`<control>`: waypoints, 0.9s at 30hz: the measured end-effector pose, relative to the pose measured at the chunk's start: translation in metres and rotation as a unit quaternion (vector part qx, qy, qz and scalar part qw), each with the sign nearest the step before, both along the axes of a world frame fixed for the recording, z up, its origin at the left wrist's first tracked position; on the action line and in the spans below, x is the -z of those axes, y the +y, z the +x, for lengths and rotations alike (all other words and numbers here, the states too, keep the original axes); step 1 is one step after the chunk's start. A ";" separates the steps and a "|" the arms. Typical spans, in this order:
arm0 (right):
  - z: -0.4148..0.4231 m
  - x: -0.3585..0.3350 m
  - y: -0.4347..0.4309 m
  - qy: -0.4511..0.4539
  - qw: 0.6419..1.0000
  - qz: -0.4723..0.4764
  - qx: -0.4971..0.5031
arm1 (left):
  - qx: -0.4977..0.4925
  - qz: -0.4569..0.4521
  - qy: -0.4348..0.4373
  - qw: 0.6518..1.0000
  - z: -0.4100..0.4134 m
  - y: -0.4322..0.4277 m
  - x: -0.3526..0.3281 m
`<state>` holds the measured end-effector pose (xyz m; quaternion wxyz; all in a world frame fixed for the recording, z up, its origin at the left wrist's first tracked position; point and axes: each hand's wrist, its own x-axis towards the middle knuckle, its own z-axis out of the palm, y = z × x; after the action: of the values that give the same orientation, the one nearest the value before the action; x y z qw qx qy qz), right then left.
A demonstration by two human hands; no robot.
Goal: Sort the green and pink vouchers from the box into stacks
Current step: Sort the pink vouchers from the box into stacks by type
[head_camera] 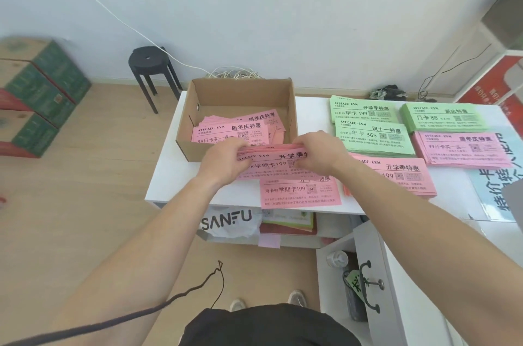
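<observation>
step: evening up pink voucher bundle (270,162) over counter (169,180), in front of box (240,92) | left grip (226,160) and right grip (319,151) pinching its ends | next: probably onto matching pink stack (403,177), edges aligned

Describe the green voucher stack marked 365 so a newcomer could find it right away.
Start at the cardboard box on the white table. Right of it lie three green stacks; the 365 stack is the nearest, beside the right hand. Only it reads 365; the 199 stack and the 88 stack sit farther back.
</observation>
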<state>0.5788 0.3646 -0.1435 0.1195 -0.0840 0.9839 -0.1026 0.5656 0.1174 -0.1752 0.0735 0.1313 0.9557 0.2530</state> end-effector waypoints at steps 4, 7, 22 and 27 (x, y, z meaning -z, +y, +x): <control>0.002 0.006 -0.006 0.013 0.999 -0.010 0.027 | -0.007 -0.005 0.016 1.000 -0.004 -0.005 -0.001; 0.008 0.023 -0.010 0.003 0.999 -0.032 0.041 | -0.009 -0.006 -0.001 1.000 0.001 -0.008 0.010; 0.015 0.049 0.001 -0.018 0.992 -0.034 0.119 | -0.157 0.195 -0.107 0.962 0.010 -0.024 0.046; 0.018 0.049 0.009 -0.042 0.992 -0.058 0.100 | -0.216 0.302 -0.148 0.917 0.018 -0.022 0.059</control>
<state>0.5970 0.3739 -0.1930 0.1450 0.0121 0.9739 -0.1745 0.5831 0.0951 -0.2342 0.1145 -0.1011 0.8169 0.5562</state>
